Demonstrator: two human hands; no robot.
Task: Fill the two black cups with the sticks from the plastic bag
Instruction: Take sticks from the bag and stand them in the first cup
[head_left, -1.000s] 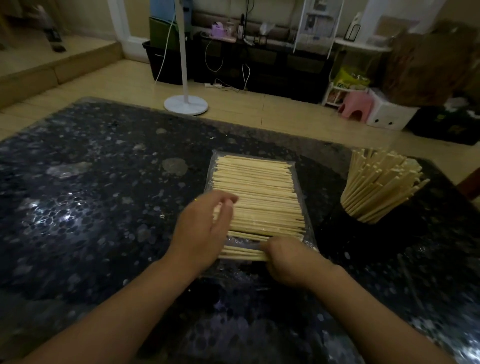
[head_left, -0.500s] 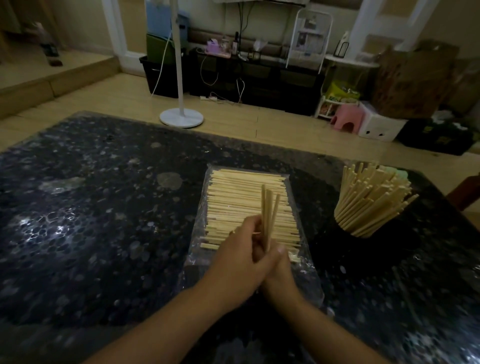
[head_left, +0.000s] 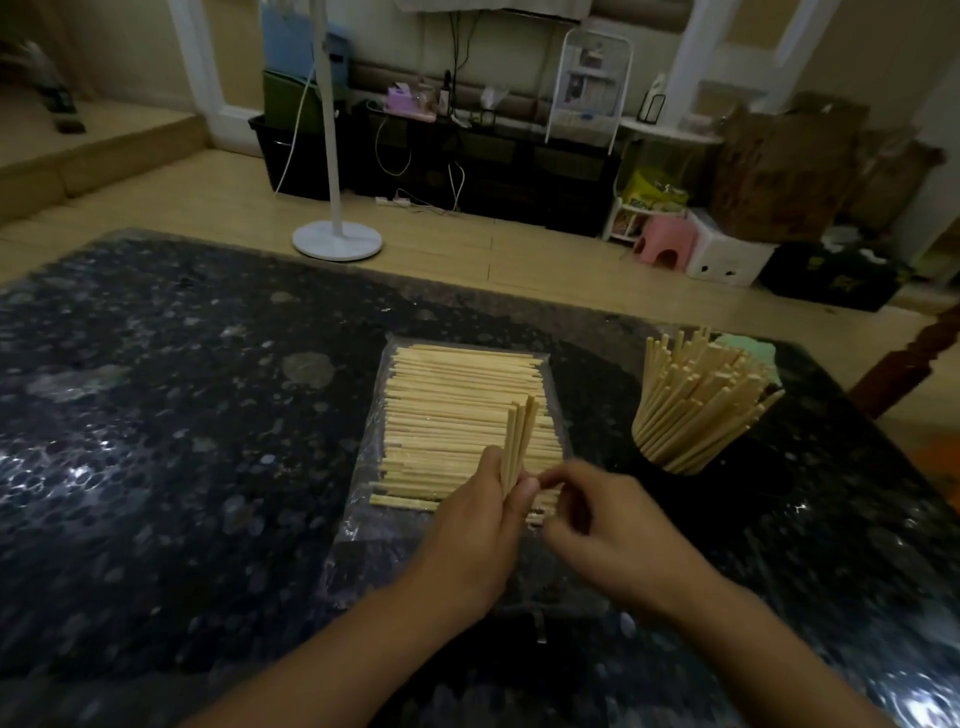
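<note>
A clear plastic bag (head_left: 358, 519) lies flat in the middle of the dark table, packed with pale wooden sticks (head_left: 457, 410). My left hand (head_left: 478, 535) grips a small upright bundle of sticks (head_left: 517, 441) over the bag's near end. My right hand (head_left: 602, 530) sits just to the right with its fingers curled toward the bundle's base; whether they hold anything is not clear. At the right a black cup (head_left: 691, 478) stands nearly hidden in the dark, full of fanned-out sticks (head_left: 696, 400). A second cup is not visible.
The black speckled table (head_left: 156, 441) spreads wide to the left. A pale green object (head_left: 748, 348) lies behind the filled cup. A dark wooden chair part (head_left: 904, 364) stands past the table's right edge. A white fan stand (head_left: 337, 239) is on the floor beyond.
A second ago both hands pressed on sticks lying in the bag. My left hand has since lifted a small bundle upright, and my right hand has come out from behind it to its right side.
</note>
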